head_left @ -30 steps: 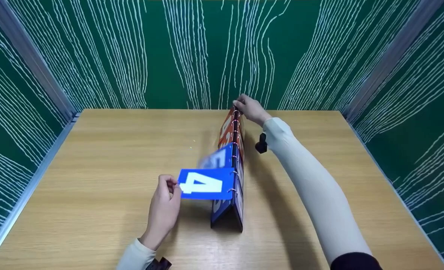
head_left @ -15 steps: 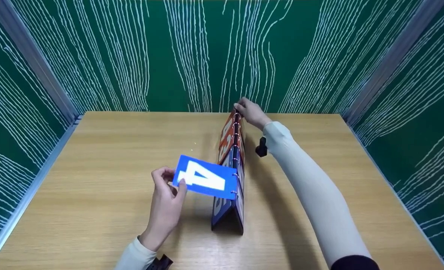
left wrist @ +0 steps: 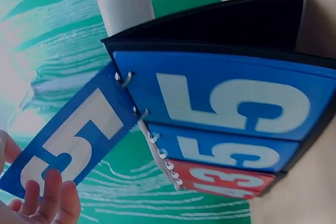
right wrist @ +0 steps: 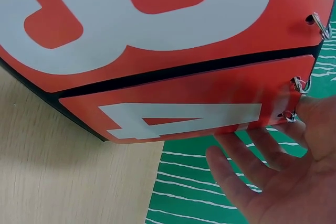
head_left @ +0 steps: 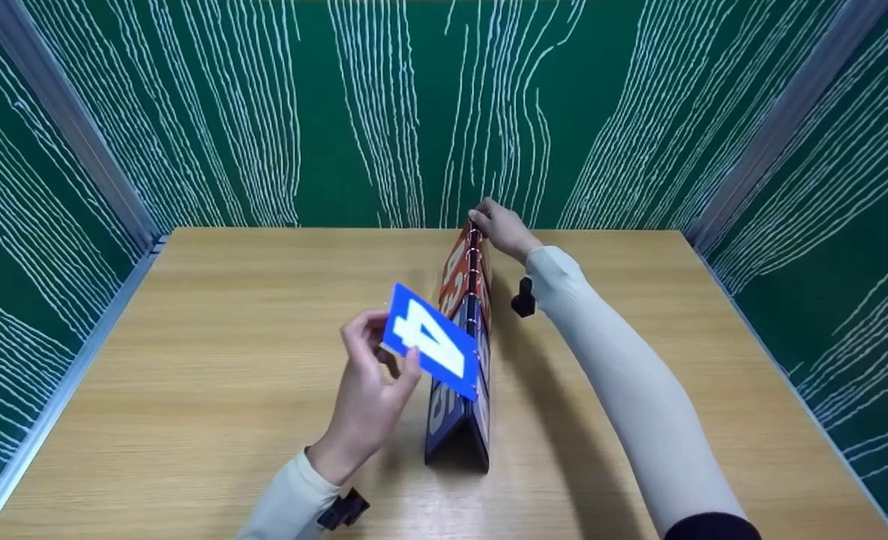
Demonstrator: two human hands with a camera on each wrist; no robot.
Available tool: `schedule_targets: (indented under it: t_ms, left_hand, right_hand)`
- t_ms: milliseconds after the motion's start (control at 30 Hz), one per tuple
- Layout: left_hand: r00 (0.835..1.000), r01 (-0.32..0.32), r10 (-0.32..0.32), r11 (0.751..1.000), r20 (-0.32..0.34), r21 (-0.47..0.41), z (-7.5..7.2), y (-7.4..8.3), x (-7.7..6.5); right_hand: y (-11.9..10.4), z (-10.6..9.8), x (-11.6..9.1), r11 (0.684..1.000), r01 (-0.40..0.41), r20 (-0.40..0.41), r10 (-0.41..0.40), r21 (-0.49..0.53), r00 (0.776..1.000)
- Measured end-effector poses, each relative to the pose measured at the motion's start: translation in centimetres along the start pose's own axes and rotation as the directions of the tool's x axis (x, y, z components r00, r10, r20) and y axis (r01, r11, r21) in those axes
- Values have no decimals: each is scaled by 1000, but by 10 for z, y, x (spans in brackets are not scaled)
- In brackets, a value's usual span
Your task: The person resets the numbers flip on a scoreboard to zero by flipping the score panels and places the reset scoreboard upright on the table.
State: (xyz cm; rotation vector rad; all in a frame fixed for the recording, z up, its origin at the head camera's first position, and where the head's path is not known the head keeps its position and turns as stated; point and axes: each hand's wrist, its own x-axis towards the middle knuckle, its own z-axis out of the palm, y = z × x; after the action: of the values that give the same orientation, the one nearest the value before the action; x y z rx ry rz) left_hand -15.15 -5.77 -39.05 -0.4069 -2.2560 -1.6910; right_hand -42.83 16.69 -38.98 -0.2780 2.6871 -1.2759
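Note:
A tabletop flip scoreboard [head_left: 444,431] stands like a tent, its ring-bound ridge running away from me. My left hand [head_left: 373,390] pinches the outer edge of a blue number card [head_left: 425,337], thumb on the face marked 4. This card is raised and tilted near the ridge, still on its rings. The left wrist view shows a 5 on its other face, with fingers [left wrist: 52,198] against it. Below, a blue 5 card [left wrist: 231,98] lies on the board. At the far end, my right hand [head_left: 505,231] grips the ridge beside a red 4 card [right wrist: 184,116].
The scoreboard rests on a wooden table [head_left: 264,300], enclosed by green walls [head_left: 354,112] with wavy white lines. My right forearm [head_left: 631,375] reaches along the board's right side. A red 3 card [right wrist: 147,35] sits beside the red 4.
My left hand has lifted the blue card and moved right, so the card now slopes up close to the ridge. Another blue card has dropped onto the board. The right hand stays at the far end.

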Motion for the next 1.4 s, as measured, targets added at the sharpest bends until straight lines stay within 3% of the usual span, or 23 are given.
schedule_targets:
  t_ms: [167,300,400,567,767,1000,1233,1400]
  left_hand:
    - [995,-98,96,994,40,52,12,7,4]
    - [978,-204,195,966,68,158,23,10,6]
    - [961,-274,256,929,106,248,32,8,6]
    - [917,-398,359,838,173,374,43,1,3]
    - [898,-435,352,798,264,417,51,-5,-1]
    - [856,-515,373,679,358,523,54,-7,-3]
    - [841,-537,355,637,408,553,54,-7,-4]
    - [812,-583,386,588,439,561,53,-7,-1]
  right_hand:
    - [-1,1,1,1000,0,15,0,-11,1000]
    - [-1,1,1,999,15,3,-15,-31,1000]
    - [-1,1,0,999,24,-6,-25,-39,1000]
    - [2,2,0,998,39,28,-38,-56,999]
    - [1,-4,0,998,23,65,-19,-62,998]
    - [1,-9,3,997,6,95,2,-83,995]
    - [-1,-10,3,994,14,117,-2,-107,993]
    - [-3,-14,6,993,9,130,6,-116,991]
